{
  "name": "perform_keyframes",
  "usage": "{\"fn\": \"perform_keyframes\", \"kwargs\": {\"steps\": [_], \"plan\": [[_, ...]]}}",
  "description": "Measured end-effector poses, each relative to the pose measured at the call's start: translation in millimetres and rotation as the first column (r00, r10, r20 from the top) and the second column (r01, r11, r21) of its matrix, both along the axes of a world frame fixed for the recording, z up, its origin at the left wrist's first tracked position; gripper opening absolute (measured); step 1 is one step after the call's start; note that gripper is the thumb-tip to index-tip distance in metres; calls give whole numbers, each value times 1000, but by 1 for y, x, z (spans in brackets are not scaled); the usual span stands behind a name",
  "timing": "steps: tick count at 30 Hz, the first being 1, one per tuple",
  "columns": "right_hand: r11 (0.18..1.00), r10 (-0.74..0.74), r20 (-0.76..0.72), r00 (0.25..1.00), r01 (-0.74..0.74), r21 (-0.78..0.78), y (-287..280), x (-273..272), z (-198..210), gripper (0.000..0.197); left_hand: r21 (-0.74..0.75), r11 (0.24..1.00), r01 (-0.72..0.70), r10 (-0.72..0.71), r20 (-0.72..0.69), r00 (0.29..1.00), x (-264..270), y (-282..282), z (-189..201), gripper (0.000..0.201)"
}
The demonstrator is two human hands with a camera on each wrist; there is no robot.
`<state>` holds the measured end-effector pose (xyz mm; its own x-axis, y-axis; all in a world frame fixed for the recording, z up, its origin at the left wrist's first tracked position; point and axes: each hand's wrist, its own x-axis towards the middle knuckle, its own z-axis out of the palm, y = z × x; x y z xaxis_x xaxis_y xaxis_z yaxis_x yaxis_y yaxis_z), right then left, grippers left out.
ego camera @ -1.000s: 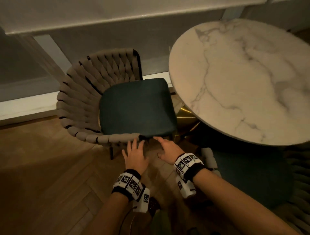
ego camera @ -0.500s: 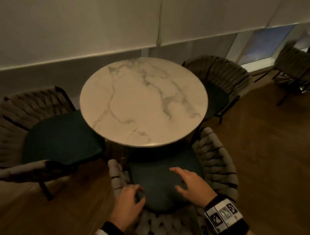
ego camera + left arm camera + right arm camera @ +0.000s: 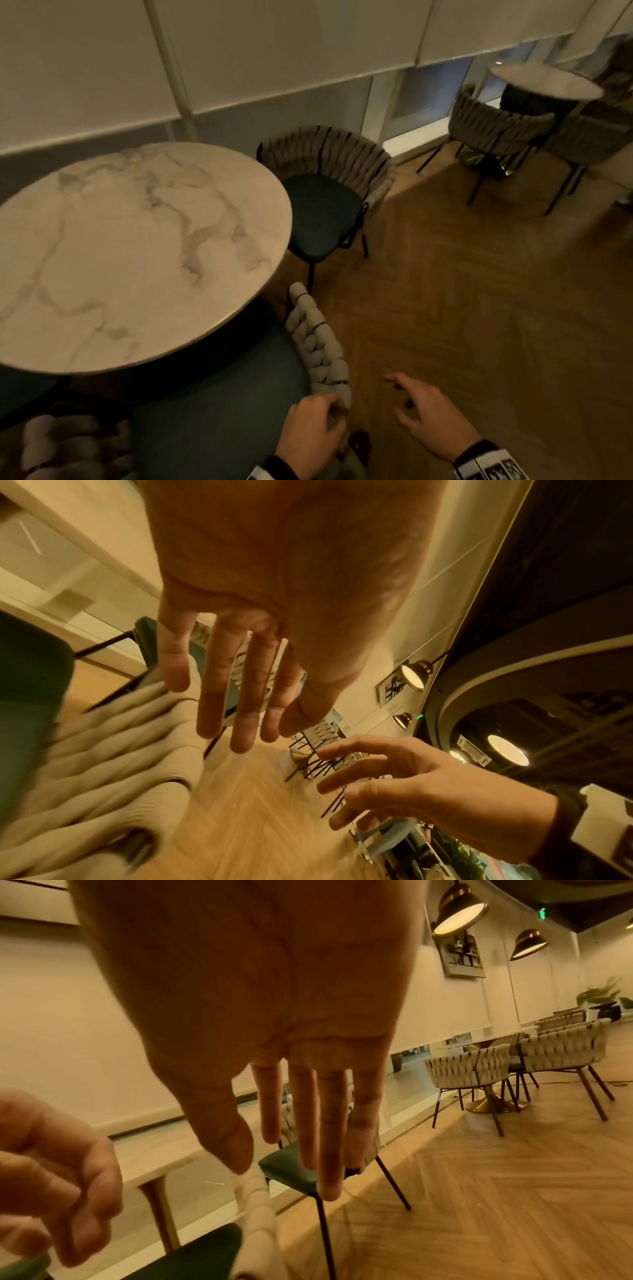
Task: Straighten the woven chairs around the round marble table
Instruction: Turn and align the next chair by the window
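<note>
Head view: my left hand point(image 3: 310, 435) near woven chair point(image 3: 322, 346) armrest, fingers loose; right hand point(image 3: 433, 411) spread, empty. Next, I judge: grip, square chair to marble table point(image 3: 137, 253).

Marble, woven cord, dark upholstery, wood

The round bench point(image 3: 137, 246) has a smooth white marble top with grey veins and a dull sheen. The near chair point(image 3: 322, 346) has a thick braided beige cord back, a matt dark green cushion and thin black metal legs. The floor point(image 3: 479, 308) is herringbone wood.
</note>
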<state>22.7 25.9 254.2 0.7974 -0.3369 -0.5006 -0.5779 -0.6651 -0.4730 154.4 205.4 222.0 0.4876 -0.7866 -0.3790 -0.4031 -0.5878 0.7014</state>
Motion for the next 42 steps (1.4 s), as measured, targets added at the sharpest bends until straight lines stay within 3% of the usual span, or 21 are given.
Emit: {"fn": "perform_keyframes", "kwargs": {"steps": [3,6,8,12,21,26,29,34,38,42], "plan": [[1000,2,-53,999,-3,-21,-64,11,-8,48,4,1000,-20,20,-20,1000,11,-64,-10,19],[995,49,-117,992,-59,-82,-133,35,-18,47,4,1000,8,-8,-70,998,34,-133,-15,7],[984,78,-138,987,-99,-147,-179,58,-21,47,-19,1000,-22,20,-65,998,56,-176,-18,11],[956,140,-127,982,-167,-240,-262,112,-8,50,41,991,-129,129,8,992,93,-249,-16,32],[888,307,-92,947,-319,-331,-414,252,-3,48,92,990,-108,93,159,983,190,-381,0,19],[862,353,-64,933,-351,-365,-510,343,-22,47,145,986,-87,42,292,955,252,-458,-10,32],[864,346,-10,938,-323,-385,-572,405,-37,45,184,978,-97,17,392,920,291,-514,-23,47],[904,236,22,972,-211,-373,-663,508,-71,55,186,977,-103,37,329,944,352,-603,-64,59],[929,125,-65,990,-139,-343,-705,565,-108,82,275,960,-53,-1,193,981,386,-637,-99,72],[976,12,-17,1000,-16,-218,-717,597,-130,106,382,923,57,-111,120,987,402,-644,-121,88]]}}
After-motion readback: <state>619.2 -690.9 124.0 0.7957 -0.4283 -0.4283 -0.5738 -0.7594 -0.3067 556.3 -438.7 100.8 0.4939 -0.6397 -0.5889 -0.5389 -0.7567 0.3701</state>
